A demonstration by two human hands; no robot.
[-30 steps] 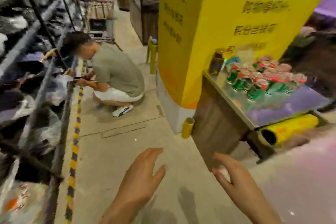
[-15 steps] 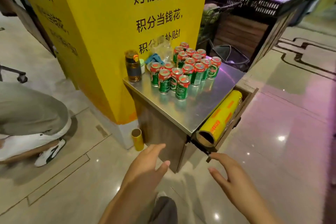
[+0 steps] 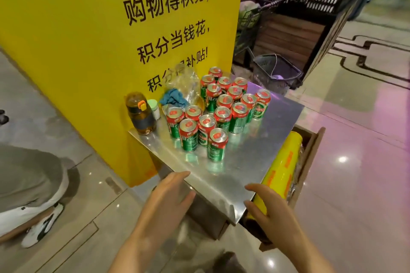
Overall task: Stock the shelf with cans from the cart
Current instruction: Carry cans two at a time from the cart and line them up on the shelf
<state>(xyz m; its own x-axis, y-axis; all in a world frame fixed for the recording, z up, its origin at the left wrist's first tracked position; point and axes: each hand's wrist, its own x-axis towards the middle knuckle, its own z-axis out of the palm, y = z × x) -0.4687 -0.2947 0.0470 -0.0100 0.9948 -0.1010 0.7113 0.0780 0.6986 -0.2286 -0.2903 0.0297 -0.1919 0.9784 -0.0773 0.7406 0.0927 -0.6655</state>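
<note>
Several green cans with red tops (image 3: 217,143) stand clustered on a steel-topped cabinet (image 3: 273,131) against a yellow pillar. My left hand (image 3: 168,197) hovers with relaxed fingers just over the cabinet's near left edge and holds nothing. My right hand (image 3: 266,208) reaches in over the near right corner, fingers spread and empty. Both hands are short of the nearest can. No shelf or cart shows in this view.
A brown water bottle (image 3: 140,113), a small white-green bottle (image 3: 154,108) and a plastic bag with blue cloth (image 3: 179,91) sit beside the cans. A yellow film roll (image 3: 281,168) lies in an open drawer. A crouching person (image 3: 28,186) is at left; a basket (image 3: 276,71) stands behind.
My view has swung right from the aisle to the cabinet and come closer. Both hands have moved forward, from over the floor to the cabinet's near edge.
</note>
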